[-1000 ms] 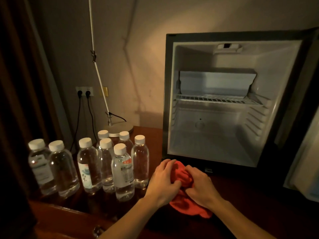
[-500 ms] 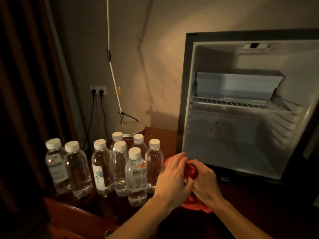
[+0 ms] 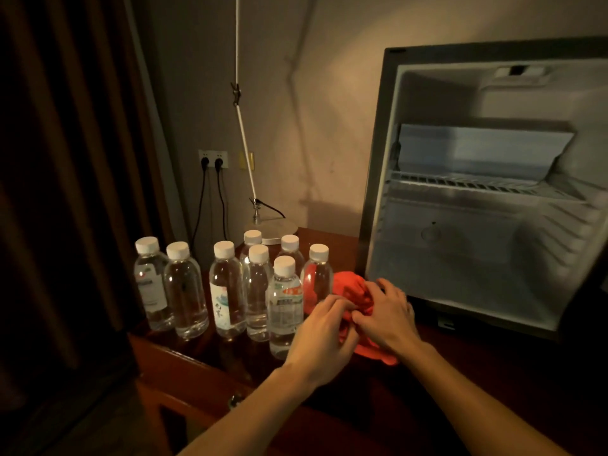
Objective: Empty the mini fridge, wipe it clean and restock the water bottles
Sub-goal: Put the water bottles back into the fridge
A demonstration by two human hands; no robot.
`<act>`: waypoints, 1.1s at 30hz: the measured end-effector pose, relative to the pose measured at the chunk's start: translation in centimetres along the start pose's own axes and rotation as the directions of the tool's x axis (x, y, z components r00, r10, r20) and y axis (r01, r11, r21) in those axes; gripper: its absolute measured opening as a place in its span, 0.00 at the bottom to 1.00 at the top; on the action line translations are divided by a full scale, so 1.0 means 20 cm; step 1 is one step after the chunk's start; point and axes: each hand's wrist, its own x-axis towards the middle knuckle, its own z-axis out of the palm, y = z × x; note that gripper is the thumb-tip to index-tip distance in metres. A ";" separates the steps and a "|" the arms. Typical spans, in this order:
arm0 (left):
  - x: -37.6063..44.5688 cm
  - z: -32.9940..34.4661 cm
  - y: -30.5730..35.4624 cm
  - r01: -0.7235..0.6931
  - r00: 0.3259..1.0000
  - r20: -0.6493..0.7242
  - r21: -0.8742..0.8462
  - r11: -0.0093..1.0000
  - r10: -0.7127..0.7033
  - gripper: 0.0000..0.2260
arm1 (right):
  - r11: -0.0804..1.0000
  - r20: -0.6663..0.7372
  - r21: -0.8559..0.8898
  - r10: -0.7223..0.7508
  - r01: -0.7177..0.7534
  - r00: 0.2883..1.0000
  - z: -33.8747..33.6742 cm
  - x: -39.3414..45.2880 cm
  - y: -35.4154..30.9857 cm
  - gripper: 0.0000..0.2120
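water bottles [image 3: 227,291] carry printed labels, lettering too blurred to read

Eight water bottles [image 3: 227,291] stand on the worktop [image 3: 184,363], each with a white cap. There is one red cloth [image 3: 353,291], one open mini fridge [image 3: 477,192], two hands and two wall plugs [image 3: 210,163].

Both hands, left hand [image 3: 320,337] and right hand [image 3: 386,315], kept bunching red cloth [image 3: 353,291], shifted left, nearer water bottles [image 3: 284,304].

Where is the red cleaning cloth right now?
In the head view, the crumpled red cloth sits low centre, gripped by the left hand and right hand, between the clear plastic water bottles and the open mini fridge.
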 end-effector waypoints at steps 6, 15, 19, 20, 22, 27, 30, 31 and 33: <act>-0.13 -0.15 0.06 0.014 0.986 -0.167 0.093 0.996 0.002 0.06 | 0.931 -0.179 0.270 -0.201 0.244 0.963 -0.11 -0.13 -0.12 0.33; -0.22 -0.33 -0.02 0.222 0.938 -0.306 0.164 0.961 -0.164 0.17 | 0.831 -0.026 0.541 -0.132 0.125 0.991 -0.05 -0.18 -0.33 0.42; -0.21 -0.33 -0.08 0.371 0.901 -0.273 0.081 0.925 -0.337 0.26 | 0.796 -0.040 0.590 -0.135 0.133 0.990 -0.05 -0.18 -0.37 0.35; -0.20 -0.32 -0.09 0.391 0.893 -0.271 0.068 0.918 -0.360 0.27 | 0.788 -0.043 0.600 -0.135 0.134 0.990 -0.05 -0.17 -0.39 0.35; -0.19 -0.31 -0.10 0.411 0.883 -0.272 0.053 0.910 -0.383 0.29 | 0.777 -0.043 0.616 -0.129 0.128 0.991 -0.05 -0.16 -0.41 0.35; -0.15 -0.28 -0.11 0.386 0.889 -0.286 0.051 0.921 -0.357 0.34 | 0.755 -0.010 0.653 -0.077 0.065 0.997 -0.03 -0.13 -0.45 0.31; -0.13 -0.26 -0.11 0.406 0.876 -0.306 0.047 0.912 -0.374 0.35 | 0.751 -0.007 0.658 -0.066 0.054 0.998 -0.02 -0.12 -0.43 0.27; -0.13 -0.26 -0.12 0.413 0.872 -0.307 0.040 0.910 -0.382 0.34 | 0.750 -0.011 0.659 -0.070 0.060 0.997 -0.03 -0.12 -0.42 0.27; -0.13 -0.26 -0.12 0.425 0.865 -0.305 0.022 0.905 -0.399 0.33 | 0.748 -0.015 0.660 -0.083 0.072 0.996 -0.04 -0.13 -0.40 0.28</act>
